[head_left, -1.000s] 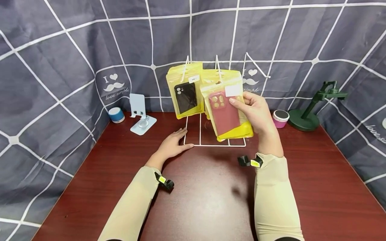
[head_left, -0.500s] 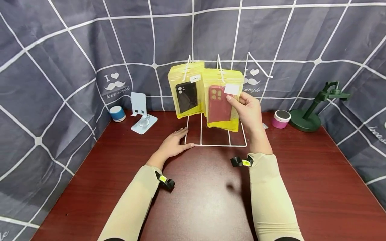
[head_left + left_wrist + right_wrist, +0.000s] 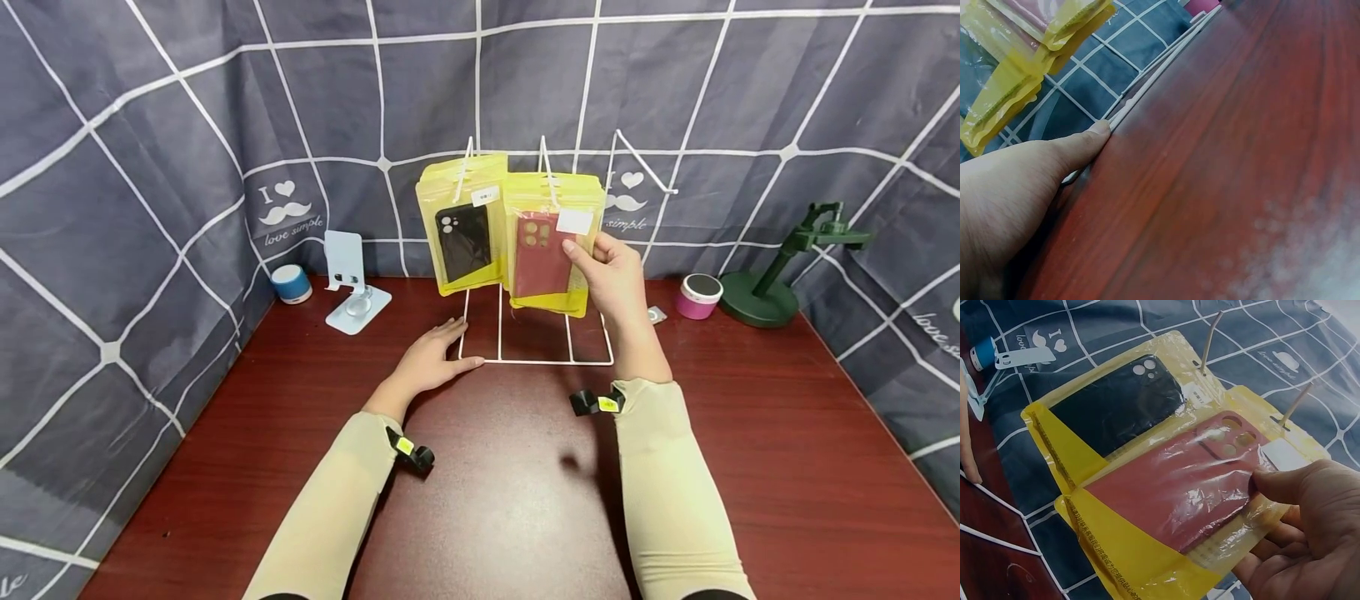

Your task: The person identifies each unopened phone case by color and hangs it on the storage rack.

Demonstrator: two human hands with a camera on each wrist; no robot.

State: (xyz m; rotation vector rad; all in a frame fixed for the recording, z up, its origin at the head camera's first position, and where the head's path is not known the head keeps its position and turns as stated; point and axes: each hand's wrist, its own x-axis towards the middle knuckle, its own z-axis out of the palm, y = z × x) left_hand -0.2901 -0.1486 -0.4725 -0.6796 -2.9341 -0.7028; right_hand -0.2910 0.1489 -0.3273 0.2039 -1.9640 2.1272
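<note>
Right hand (image 3: 617, 279) pinches yellow plastic pouch with red phone case (image 3: 551, 250), centre frame, at middle peg of white wire display rack (image 3: 536, 360). Left hand (image 3: 429, 360) flat, fingers straight, pressing rack base. Risk: hang-hole possibly not seated (unclear); release drops pouch, or tug tips rack.

I see the wire rack (image 3: 536, 333) mid-table, two case packets (image 3: 551, 242) hanging on it. Phone stand (image 3: 348, 283) left of it, clamp stand (image 3: 780, 275) right.

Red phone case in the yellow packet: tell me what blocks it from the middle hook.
Nothing visible does. The right hand pinches the red phone case's yellow plastic packet at the white wire rack's middle hook, where other yellow packets hang.
</note>
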